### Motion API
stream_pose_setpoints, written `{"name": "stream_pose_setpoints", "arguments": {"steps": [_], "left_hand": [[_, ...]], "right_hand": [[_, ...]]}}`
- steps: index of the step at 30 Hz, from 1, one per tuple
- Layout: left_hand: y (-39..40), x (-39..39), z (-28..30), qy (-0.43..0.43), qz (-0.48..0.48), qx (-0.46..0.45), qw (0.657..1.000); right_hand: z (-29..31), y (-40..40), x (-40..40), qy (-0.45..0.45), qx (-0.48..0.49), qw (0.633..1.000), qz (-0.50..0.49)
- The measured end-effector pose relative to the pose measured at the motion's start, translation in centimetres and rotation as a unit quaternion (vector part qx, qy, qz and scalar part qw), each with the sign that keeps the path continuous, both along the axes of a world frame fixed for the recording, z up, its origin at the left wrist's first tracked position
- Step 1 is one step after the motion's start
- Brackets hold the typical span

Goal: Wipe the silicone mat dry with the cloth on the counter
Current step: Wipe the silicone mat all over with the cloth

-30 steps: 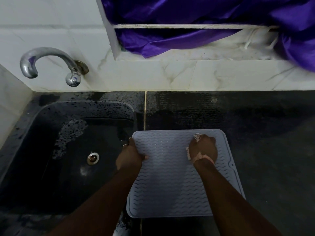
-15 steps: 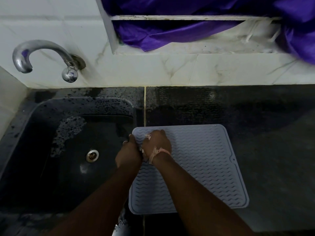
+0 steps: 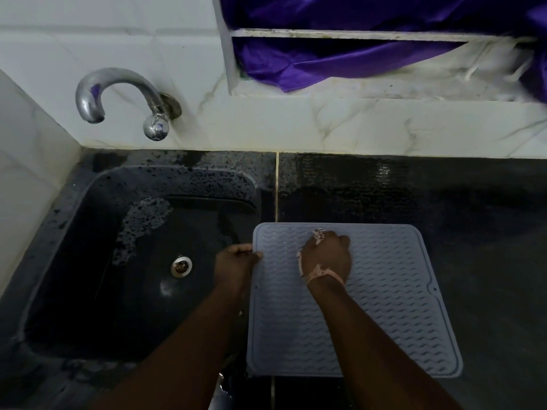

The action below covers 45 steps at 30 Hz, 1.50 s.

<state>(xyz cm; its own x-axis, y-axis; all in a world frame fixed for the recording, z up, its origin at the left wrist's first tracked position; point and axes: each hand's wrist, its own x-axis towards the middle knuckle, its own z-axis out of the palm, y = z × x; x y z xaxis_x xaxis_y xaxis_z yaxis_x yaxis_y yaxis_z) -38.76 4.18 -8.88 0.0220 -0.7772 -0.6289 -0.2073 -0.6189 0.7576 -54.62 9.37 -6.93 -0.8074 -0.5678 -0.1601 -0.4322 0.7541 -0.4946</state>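
A grey-blue silicone mat [image 3: 393,306] with a wavy ribbed pattern lies flat on the dark counter, just right of the sink. My left hand [image 3: 235,263] grips the mat's left edge near its far corner, thumb on top. My right hand [image 3: 327,257] is curled round a small pale patterned cloth [image 3: 318,233] and presses it onto the far-left part of the mat. Only scraps of the cloth show past my fingers and at my wrist.
A dark wet sink [image 3: 88,214] with a metal drain [image 3: 180,266] sits to the left, under a chrome tap [image 3: 112,87] on the white tiled wall. Purple fabric [image 3: 340,60] hangs over the ledge behind. Dark counter [image 3: 473,217] extends to the right.
My right hand swept the cloth from the mat's far middle leftward to its far-left corner, then back rightward a little. My left hand stayed gripping the left edge.
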Motion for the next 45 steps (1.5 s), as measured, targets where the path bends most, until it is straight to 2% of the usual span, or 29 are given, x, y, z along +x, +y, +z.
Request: {"name": "stream_pose_setpoints", "arguments": {"steps": [5, 10, 12, 14, 15, 16, 17, 19, 21, 23, 30, 36, 39, 42, 45], "left_hand": [[-0.3, 0.1, 0.2, -0.005, -0.028, -0.026, 0.999], [-0.5, 0.7, 0.0, -0.010, -0.060, -0.067, 0.996], [-0.6, 0.8, 0.0, -0.023, -0.062, -0.073, 0.995], [-0.8, 0.6, 0.0, -0.033, -0.058, -0.077, 0.995], [-0.8, 0.6, 0.0, -0.031, -0.058, -0.075, 0.995], [-0.9, 0.5, 0.1, -0.022, -0.056, -0.063, 0.996], [-0.9, 0.3, 0.2, -0.013, -0.055, -0.043, 0.997], [-1.0, 0.4, 0.3, -0.012, -0.061, -0.017, 0.998], [-0.9, 0.6, 0.3, -0.009, -0.060, -0.017, 0.998], [-0.8, 0.6, 0.2, -0.007, -0.057, -0.023, 0.998], [-1.1, 0.4, -0.1, -0.035, -0.069, -0.025, 0.997], [-1.1, 0.5, -0.2, -0.034, -0.064, -0.048, 0.996], [-1.3, 0.7, -0.2, -0.052, -0.076, -0.080, 0.993], [-1.3, 0.5, 0.0, -0.065, -0.091, -0.093, 0.989], [-1.1, 0.3, 0.1, -0.066, -0.074, -0.035, 0.994]], "right_hand": [[0.9, -2.7, 4.8, -0.033, 0.016, 0.998, 0.053], [1.1, -4.7, 8.1, -0.125, 0.001, 0.987, 0.102], [0.9, -5.3, 7.5, -0.210, -0.030, 0.970, 0.119], [1.1, -5.6, 6.3, -0.325, -0.056, 0.938, 0.106], [1.1, -5.4, 5.6, -0.354, -0.061, 0.929, 0.092], [0.9, -5.0, 4.7, -0.349, -0.067, 0.932, 0.076], [0.9, -4.5, 3.8, -0.307, -0.069, 0.948, 0.056], [0.6, -2.8, 1.5, -0.183, -0.066, 0.981, -0.009], [0.4, -1.0, -0.4, -0.112, -0.068, 0.989, -0.063], [0.5, -0.1, -1.0, -0.082, -0.049, 0.993, -0.072], [0.1, -2.4, 4.2, -0.089, -0.022, 0.995, -0.041], [0.1, -4.3, 7.1, -0.132, -0.003, 0.991, -0.010], [-0.3, -5.1, 6.5, -0.219, -0.030, 0.975, 0.015], [-0.2, -5.3, 5.3, -0.382, -0.034, 0.921, 0.067], [-0.2, -3.4, 3.8, -0.491, -0.079, 0.866, 0.045]]}}
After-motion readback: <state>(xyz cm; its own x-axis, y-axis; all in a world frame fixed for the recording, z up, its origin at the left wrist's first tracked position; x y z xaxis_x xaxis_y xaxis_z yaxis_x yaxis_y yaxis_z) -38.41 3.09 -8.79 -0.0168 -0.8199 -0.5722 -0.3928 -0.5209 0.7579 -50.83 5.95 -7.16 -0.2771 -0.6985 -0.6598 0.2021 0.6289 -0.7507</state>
